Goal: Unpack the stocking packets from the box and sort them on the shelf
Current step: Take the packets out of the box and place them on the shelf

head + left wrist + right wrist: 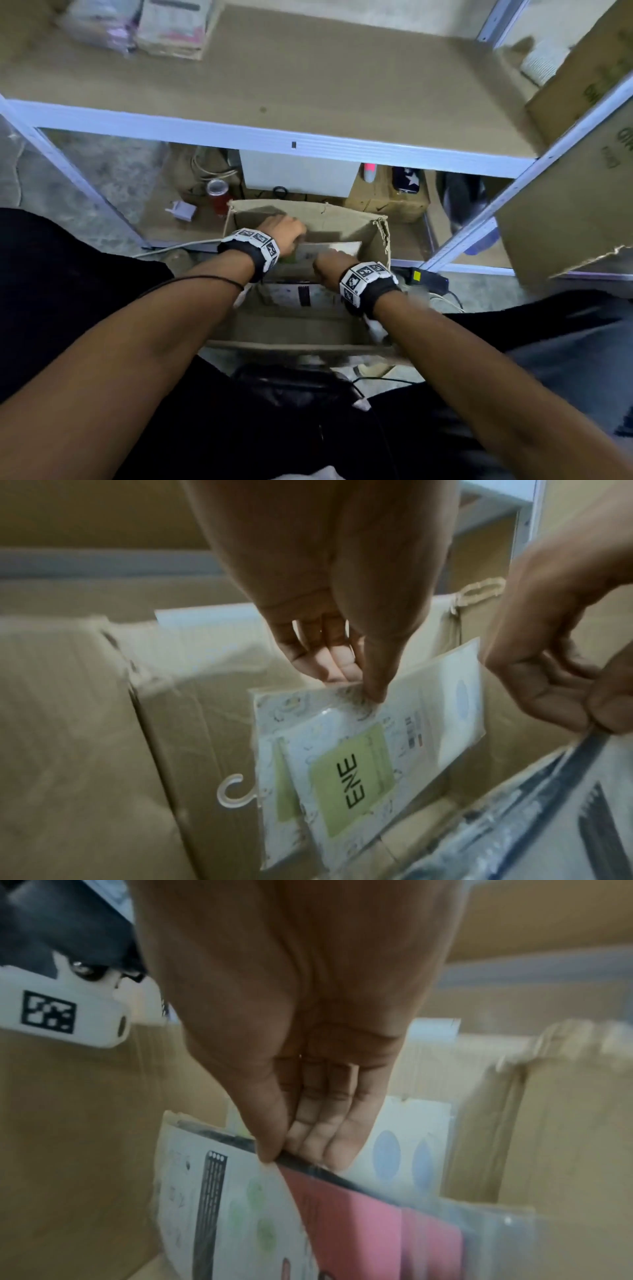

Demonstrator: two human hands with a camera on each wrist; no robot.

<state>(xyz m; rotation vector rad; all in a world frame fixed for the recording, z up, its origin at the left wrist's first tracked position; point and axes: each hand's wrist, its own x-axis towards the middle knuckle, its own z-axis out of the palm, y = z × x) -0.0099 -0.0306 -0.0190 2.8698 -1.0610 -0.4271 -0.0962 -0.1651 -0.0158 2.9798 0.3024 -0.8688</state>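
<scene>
Reaching into the box (310, 219) at frame centre, our left hand (329, 620) pinched a green-labelled packet (346, 767), our right hand (308, 1069) a pink one (359, 1218); slick sleeves, we judged, risked slipping.

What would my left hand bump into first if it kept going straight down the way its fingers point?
The left hand already pinches the top edge of the green-label packet, so that comes first. Past it, probably the box floor, though depth there is unclear.

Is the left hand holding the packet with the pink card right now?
No, the left hand pinches the top edge of the white packet with the green ENE label inside the brown cardboard box.
</scene>
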